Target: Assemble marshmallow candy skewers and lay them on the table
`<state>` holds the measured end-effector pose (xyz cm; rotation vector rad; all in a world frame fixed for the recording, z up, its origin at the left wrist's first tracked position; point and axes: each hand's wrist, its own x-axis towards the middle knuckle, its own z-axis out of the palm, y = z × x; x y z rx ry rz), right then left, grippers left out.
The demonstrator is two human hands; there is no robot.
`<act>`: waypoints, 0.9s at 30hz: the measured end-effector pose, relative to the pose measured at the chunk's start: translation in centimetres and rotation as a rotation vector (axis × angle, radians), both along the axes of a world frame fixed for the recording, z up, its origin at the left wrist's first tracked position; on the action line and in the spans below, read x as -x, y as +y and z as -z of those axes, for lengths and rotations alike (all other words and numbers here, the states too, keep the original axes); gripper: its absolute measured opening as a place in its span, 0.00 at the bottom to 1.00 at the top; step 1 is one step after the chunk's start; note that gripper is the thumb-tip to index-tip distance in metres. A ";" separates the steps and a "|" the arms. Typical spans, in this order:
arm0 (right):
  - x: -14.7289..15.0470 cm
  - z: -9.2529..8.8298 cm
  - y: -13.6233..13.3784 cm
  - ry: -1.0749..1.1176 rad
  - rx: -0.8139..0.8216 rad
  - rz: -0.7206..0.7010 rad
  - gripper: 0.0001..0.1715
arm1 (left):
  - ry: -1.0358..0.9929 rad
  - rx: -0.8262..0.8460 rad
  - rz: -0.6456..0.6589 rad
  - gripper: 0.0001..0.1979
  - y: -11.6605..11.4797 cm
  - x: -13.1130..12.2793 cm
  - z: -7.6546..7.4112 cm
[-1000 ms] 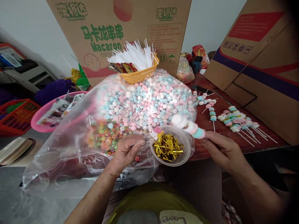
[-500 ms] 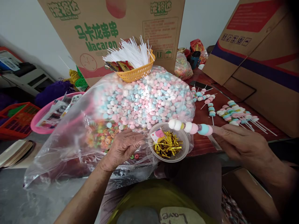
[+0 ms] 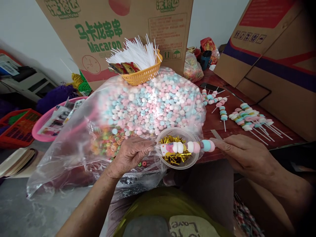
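My right hand (image 3: 243, 153) is closed on the stick end of a candy skewer (image 3: 195, 146) strung with white, pink and blue discs, held level over a clear plastic cup (image 3: 195, 160) of gold twist ties (image 3: 174, 157). My left hand (image 3: 133, 152) pinches a small clear wrapper with a printed label (image 3: 165, 148) at the skewer's tip, just left of the cup. Behind both hands lies a big clear bag (image 3: 153, 105) full of pink, blue and white candy discs, with small coloured ring candies (image 3: 108, 141) in its near part.
Several finished skewers (image 3: 249, 120) lie on the red table at right. A yellow basket (image 3: 142, 77) of white sticks sits on the bag, cardboard boxes (image 3: 116, 29) stand behind and at right. A pink tub (image 3: 40, 126) and red crate (image 3: 17, 126) are at left.
My right hand has brought the skewer down and leftward over the cup, its tip now meeting the wrapper pinched in my left hand. The left hand stayed in place.
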<state>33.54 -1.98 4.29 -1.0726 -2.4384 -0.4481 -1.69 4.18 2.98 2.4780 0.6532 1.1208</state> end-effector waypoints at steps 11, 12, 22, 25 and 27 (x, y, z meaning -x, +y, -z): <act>-0.2 0.5 -0.3 0.017 -0.032 0.116 0.19 | 0.048 -0.032 0.036 0.09 0.1 0.1 -0.2; 0.0 0.6 -0.3 0.012 -0.041 0.104 0.20 | 0.049 -0.027 0.025 0.09 0.1 0.0 -0.1; 0.3 0.1 -0.8 -0.027 -0.023 0.025 0.29 | 0.137 -0.199 -0.083 0.09 0.4 -0.3 0.3; 0.2 0.2 -1.0 -0.011 -0.033 0.076 0.25 | 0.138 -0.199 -0.050 0.09 0.4 -0.3 0.4; 0.1 0.4 -1.1 0.016 -0.036 0.113 0.20 | 0.123 -0.182 -0.043 0.09 0.3 -0.3 0.3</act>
